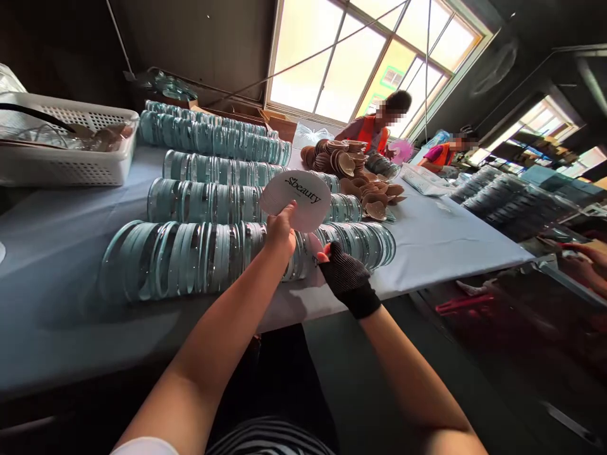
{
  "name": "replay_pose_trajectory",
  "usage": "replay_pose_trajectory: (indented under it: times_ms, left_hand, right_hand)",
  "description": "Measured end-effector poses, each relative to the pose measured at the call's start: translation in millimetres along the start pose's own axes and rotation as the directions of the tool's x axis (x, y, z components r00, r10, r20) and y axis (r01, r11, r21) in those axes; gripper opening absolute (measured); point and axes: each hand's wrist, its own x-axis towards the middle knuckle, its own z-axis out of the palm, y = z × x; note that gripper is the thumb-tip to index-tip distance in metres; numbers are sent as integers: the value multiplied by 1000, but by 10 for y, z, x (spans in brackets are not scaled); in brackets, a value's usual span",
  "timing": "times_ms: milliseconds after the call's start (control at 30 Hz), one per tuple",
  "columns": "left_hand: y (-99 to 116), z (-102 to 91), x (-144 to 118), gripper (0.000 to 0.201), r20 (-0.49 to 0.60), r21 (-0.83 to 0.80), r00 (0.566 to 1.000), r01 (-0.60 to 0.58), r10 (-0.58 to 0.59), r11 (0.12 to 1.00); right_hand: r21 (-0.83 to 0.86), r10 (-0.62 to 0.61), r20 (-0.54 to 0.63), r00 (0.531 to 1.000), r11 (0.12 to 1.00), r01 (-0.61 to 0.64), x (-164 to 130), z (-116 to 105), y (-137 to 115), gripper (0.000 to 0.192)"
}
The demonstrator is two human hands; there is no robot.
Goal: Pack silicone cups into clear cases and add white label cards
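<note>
**White disc held over rows of clear rings**

A pale blue tabletop (450, 240) carries long rows of clear glassy rings (190, 253). Above the nearest row, the left hand (281, 229) pinches a round white printed card disc (294, 199). The right hand (342, 268), in a black fingerless glove, touches that row, fingers curled.

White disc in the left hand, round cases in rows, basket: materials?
Disc: looks like matte printed card, thin, flat, black lettering.
Cases: probably clear, glossy plastic, light glinting on the rims; glass not excluded.
Basket: white perforated plastic, moulded holes.

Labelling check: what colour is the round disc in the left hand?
White disc with dark lettering; head view.
</note>
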Motion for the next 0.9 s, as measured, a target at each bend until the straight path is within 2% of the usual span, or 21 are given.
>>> replay_pose_trajectory:
  times_ms: [100, 233, 400, 467, 500, 533, 600, 633, 667, 733, 800, 867, 900]
  left_hand:
    - [28, 30, -28, 38, -53, 10, 997, 51, -50, 999]
    - [16, 32, -13, 35, -22, -2, 999, 37, -37, 999]
    - [-15, -17, 9, 36, -10, 15, 999, 45, -45, 999]
    - [-13, -23, -6, 36, -7, 30, 998, 56, -56, 998]
    - [-10, -23, -17, 36, -8, 36, 999, 51, -51, 998]
    - [-8, -23, -27, 36, -6, 39, 999, 39, -39, 998]
    - [-11, -25, -43, 35, -11, 50, 1000, 10, -10, 999]
    - [-18, -29, -46, 34, -13, 59, 1000, -1, 2, 998]
    - [-29, -33, -43, 33, -12, 74, 1000, -9, 10, 997]
    - [-63, -38, -27, 28, 2, 112, 1000, -20, 20, 994]
    - [-98, -33, -1, 24, 32, 145, 999, -45, 41, 988]
    - [-117, -14, 15, 20, 49, 170, 996, -79, 72, 982]
    - [-115, -3, 13, 19, 52, 178, 995, -96, 89, 979]
  right_hand:
    - [-5, -5, -55, 998, 1000, 5, 4, 0, 19, 36]
    - [-14, 4, -57, 998, 1000, -5, 75, 131, -26, 31]
    - [-50, 7, 72, 997, 999, -3, 118, 278, -92, 29]
    - [116, 12, 168, 986, 993, -32, 57, 297, -70, 28]
    - [285, -7, 251, 968, 956, -67, 19, 302, -48, 28]
    - [482, -56, 338, 939, 868, -122, -18, 303, -19, 32]
    - [763, -201, 459, 865, 588, -269, -72, 285, 62, 46]
    - [808, -239, 470, 849, 504, -305, -76, 261, 113, 51]
    - [816, -224, 456, 861, 492, -304, -55, 223, 170, 52]
    - [764, -75, 357, 931, 598, -244, 83, 111, 287, 48]
    - [700, 92, 101, 991, 701, -137, 347, -33, 375, 46]
    - [650, 143, -183, 973, 760, 11, 659, -172, 392, 49]
    - [584, 93, -251, 964, 808, 74, 792, -231, 367, 50]
